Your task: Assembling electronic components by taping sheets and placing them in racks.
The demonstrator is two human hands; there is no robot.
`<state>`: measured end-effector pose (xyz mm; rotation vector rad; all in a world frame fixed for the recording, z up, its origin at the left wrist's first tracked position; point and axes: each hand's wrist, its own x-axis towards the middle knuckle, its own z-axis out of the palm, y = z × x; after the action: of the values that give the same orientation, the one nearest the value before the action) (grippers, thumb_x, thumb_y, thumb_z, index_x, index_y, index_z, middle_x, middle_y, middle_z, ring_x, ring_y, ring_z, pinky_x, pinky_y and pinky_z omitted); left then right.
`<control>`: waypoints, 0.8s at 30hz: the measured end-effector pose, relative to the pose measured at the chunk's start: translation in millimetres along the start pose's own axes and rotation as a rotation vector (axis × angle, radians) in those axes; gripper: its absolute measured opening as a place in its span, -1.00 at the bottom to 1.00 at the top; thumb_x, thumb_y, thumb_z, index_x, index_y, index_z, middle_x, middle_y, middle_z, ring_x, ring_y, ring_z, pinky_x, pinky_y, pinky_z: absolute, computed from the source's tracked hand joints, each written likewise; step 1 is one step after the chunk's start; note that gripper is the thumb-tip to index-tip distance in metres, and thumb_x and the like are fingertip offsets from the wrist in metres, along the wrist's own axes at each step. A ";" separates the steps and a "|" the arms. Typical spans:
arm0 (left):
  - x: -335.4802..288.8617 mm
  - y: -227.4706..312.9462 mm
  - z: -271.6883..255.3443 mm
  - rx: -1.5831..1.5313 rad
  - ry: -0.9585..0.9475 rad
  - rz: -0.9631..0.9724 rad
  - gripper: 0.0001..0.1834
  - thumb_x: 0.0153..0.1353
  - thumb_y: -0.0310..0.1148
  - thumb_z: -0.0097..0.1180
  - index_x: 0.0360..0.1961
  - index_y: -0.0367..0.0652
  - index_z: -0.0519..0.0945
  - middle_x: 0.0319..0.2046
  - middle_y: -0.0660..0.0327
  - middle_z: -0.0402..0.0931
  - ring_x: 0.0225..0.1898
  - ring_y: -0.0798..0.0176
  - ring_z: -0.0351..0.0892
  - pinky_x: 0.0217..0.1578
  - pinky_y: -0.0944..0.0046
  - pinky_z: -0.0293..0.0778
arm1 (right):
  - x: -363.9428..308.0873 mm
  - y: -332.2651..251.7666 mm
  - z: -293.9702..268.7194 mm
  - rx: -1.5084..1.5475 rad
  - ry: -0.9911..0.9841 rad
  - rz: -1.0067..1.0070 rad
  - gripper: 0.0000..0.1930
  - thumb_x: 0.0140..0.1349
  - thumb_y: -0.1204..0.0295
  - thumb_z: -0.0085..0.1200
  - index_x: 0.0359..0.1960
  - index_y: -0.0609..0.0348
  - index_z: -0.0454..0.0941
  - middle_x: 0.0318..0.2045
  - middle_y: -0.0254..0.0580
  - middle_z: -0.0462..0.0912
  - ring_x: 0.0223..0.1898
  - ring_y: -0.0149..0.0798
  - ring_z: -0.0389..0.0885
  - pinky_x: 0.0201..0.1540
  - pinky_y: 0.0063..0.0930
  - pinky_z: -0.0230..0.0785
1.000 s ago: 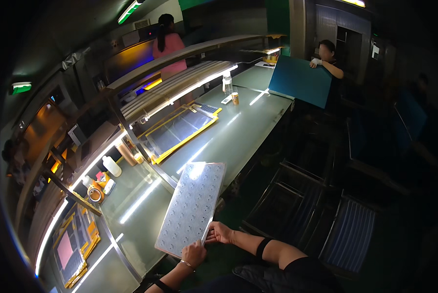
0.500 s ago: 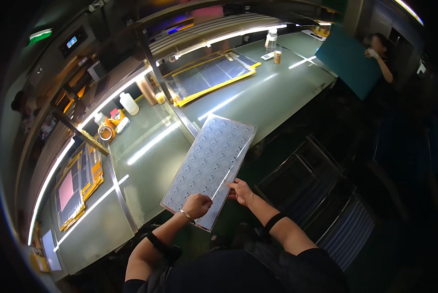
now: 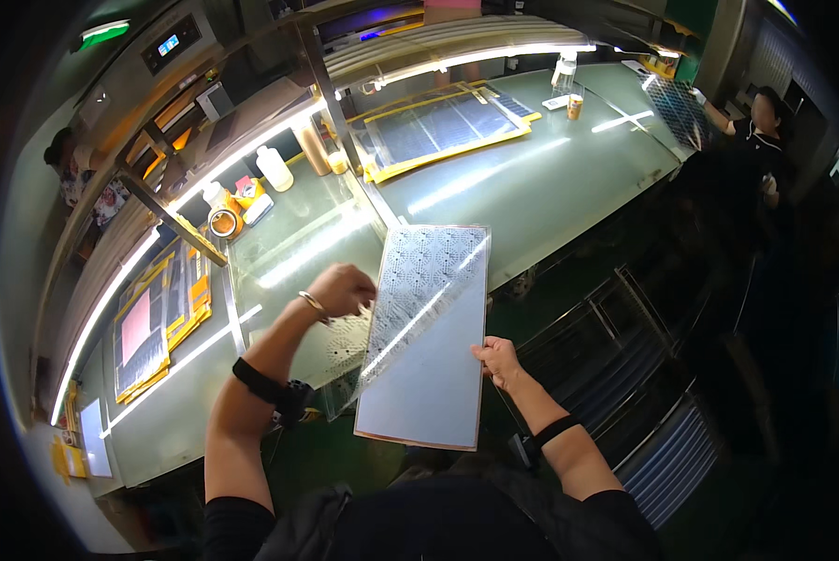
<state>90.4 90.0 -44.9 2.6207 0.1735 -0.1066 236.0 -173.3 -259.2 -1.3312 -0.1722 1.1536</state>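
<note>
A large flat white panel (image 3: 431,374) with a copper-coloured edge hangs over the near edge of the green glass table (image 3: 550,187). My right hand (image 3: 498,361) grips the panel's right edge. A clear film (image 3: 410,280) printed with a pattern of small circles is lifted off the panel's left side. My left hand (image 3: 341,290) pinches that film's upper left part, raised above the table. The film's far part still lies on the panel.
Yellow-framed dark panels (image 3: 438,126) lie on the far table. A tape roll (image 3: 223,222) and white bottles (image 3: 274,168) stand by a metal post. Another person (image 3: 756,122) at the far right handles a patterned sheet. Dark racks (image 3: 644,393) sit below right.
The view has swung down and the panel has come nearer me. My left hand has left the panel's near edge and lifted the clear film off its left side.
</note>
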 end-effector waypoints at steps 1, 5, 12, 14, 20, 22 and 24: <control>8.6 18.6 4.9 -0.065 -0.017 -0.162 -0.83 -0.20 -0.39 0.10 -0.53 -0.23 0.60 -0.58 0.18 0.57 -0.52 0.14 0.55 -0.38 0.24 0.44 | 3.9 2.9 -8.9 -0.007 0.009 -0.001 -0.94 0.08 0.52 0.06 -0.50 0.23 0.49 -0.63 -0.32 0.49 -0.67 -0.48 0.45 -0.70 -0.61 0.32; -65.3 -101.2 -67.9 0.091 0.386 -0.228 -0.85 -0.22 -0.39 0.10 -0.62 -0.27 0.54 -0.71 0.15 0.48 -0.75 0.37 0.42 -0.67 0.34 0.34 | 0.6 -7.5 -46.9 -0.121 0.184 -0.064 -0.94 0.07 0.55 0.04 -0.48 0.30 0.46 -0.64 -0.28 0.48 -0.68 -0.45 0.43 -0.73 -0.58 0.24; -193.6 -136.3 -64.9 -0.639 0.525 -0.836 -0.88 0.10 -0.44 0.03 -0.41 -0.27 0.54 -0.58 0.16 0.55 -0.68 0.28 0.55 -0.69 0.37 0.50 | -21.2 -44.9 -43.1 -0.074 0.138 -0.052 -0.96 0.03 0.55 0.05 -0.52 0.25 0.47 -0.70 -0.40 0.39 -0.78 -0.55 0.23 -0.77 -0.64 0.01; -246.7 -157.2 -36.7 -0.715 0.602 -0.922 -0.90 0.06 -0.49 0.01 -0.42 -0.26 0.54 -0.57 0.15 0.54 -0.65 0.25 0.57 -0.68 0.34 0.51 | -25.1 -48.0 -56.3 -0.134 0.114 -0.047 -0.94 0.01 0.54 0.05 -0.45 0.23 0.49 -0.67 -0.39 0.41 -0.75 -0.54 0.27 -0.76 -0.65 0.04; -336.6 -167.7 102.3 -1.071 0.746 -1.125 -0.89 0.07 -0.48 -0.01 -0.42 -0.28 0.53 -0.53 0.10 0.54 -0.64 0.21 0.57 -0.66 0.33 0.51 | -49.4 -49.7 -80.7 0.273 0.119 -0.102 -0.66 0.04 0.51 -0.02 -0.09 0.22 0.38 -0.19 -0.17 0.49 -0.16 -0.23 0.47 -0.08 -0.34 0.33; -352.1 -175.7 153.2 -1.166 0.805 -1.135 -0.86 0.12 -0.44 -0.02 -0.37 -0.30 0.51 -0.52 0.09 0.54 -0.61 0.21 0.57 -0.63 0.31 0.52 | -42.7 -39.8 -77.0 0.252 0.094 -0.065 -0.68 0.05 0.54 -0.02 -0.10 0.21 0.34 -0.22 -0.16 0.48 -0.16 -0.19 0.47 -0.10 -0.30 0.35; -351.3 -167.4 165.6 -1.187 0.855 -1.138 -0.83 0.14 -0.42 -0.03 -0.33 -0.31 0.50 -0.51 0.08 0.55 -0.60 0.22 0.57 -0.62 0.30 0.53 | -43.1 -42.6 -58.1 0.207 0.052 -0.057 -0.69 0.06 0.55 -0.03 -0.11 0.21 0.33 -0.22 -0.16 0.48 -0.15 -0.18 0.46 -0.10 -0.27 0.36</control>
<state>-288.0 116.3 -231.9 1.0010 1.4478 0.5568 278.4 -235.0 -221.5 -1.1651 -0.0508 1.0573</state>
